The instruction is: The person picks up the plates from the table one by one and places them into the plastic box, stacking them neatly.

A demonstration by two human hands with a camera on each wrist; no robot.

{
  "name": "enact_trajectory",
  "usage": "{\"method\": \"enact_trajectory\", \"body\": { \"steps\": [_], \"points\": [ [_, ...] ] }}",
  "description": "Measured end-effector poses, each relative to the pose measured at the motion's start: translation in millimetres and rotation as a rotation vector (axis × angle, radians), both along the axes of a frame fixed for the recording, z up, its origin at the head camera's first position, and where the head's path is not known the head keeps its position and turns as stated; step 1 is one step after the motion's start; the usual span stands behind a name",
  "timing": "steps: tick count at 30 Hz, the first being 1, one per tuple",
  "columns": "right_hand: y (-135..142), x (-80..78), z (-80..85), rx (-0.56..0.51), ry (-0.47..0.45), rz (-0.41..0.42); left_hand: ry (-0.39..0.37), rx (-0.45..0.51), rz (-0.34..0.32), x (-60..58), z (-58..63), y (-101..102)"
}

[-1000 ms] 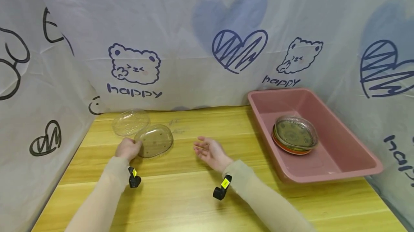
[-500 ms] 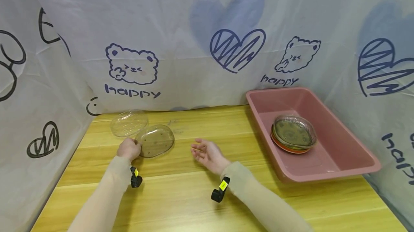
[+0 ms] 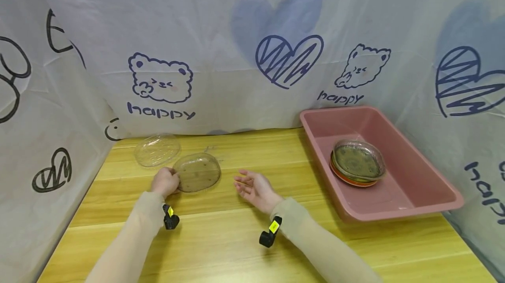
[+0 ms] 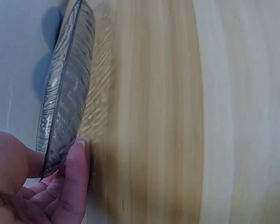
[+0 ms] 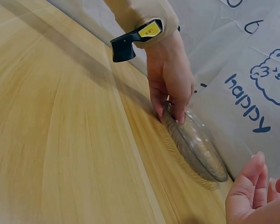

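My left hand [image 3: 165,182] pinches the left rim of a smoky, see-through oval plate [image 3: 198,172], thumb on one face and fingers under the other. In the left wrist view the plate [image 4: 67,88] shows edge-on with a ridged outer side, just off the wood. Behind it, at the table's back left, lies a clear transparent plate [image 3: 157,150]. My right hand [image 3: 257,190] hovers to the right of the smoky plate, holding nothing, its fingers loosely bent. In the right wrist view the smoky plate [image 5: 193,144] hangs from the left hand [image 5: 170,77].
A pink basin [image 3: 410,177] stands at the right of the wooden table [image 3: 221,239]. Inside it sits a stack of plates, a smoky glass-like one [image 3: 358,160] above an orange-rimmed one [image 3: 351,181]. A printed white curtain [image 3: 229,90] encloses the back and sides.
My left hand has moved a little to the right, carrying the smoky plate away from the clear one. The right hand stays nearly in place.
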State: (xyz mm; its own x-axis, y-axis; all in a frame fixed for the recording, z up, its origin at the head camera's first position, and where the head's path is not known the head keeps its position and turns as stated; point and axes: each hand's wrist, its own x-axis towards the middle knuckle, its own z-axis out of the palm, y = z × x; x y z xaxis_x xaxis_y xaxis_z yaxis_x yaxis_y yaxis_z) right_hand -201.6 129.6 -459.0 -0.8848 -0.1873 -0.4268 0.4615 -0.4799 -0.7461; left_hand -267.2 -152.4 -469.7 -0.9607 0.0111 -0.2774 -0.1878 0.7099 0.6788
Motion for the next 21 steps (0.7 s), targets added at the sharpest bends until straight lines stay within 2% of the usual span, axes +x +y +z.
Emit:
{"method": "enact_trajectory", "body": {
  "steps": [4, 8, 21],
  "points": [
    [3.9, -1.3, -2.3, 0.010, -0.001, -0.004, -0.029, 0.128, 0.007, -1.0, -4.0, 10.8],
    [9.6, -3.8, -6.8, 0.035, -0.010, -0.021, -0.063, 0.218, 0.017, -0.8, -4.5, 23.0],
    [29.5, -5.8, -12.4, 0.144, -0.002, -0.049, -0.069, 0.319, -0.050, 11.8, 10.1, 60.0]
  ]
}}
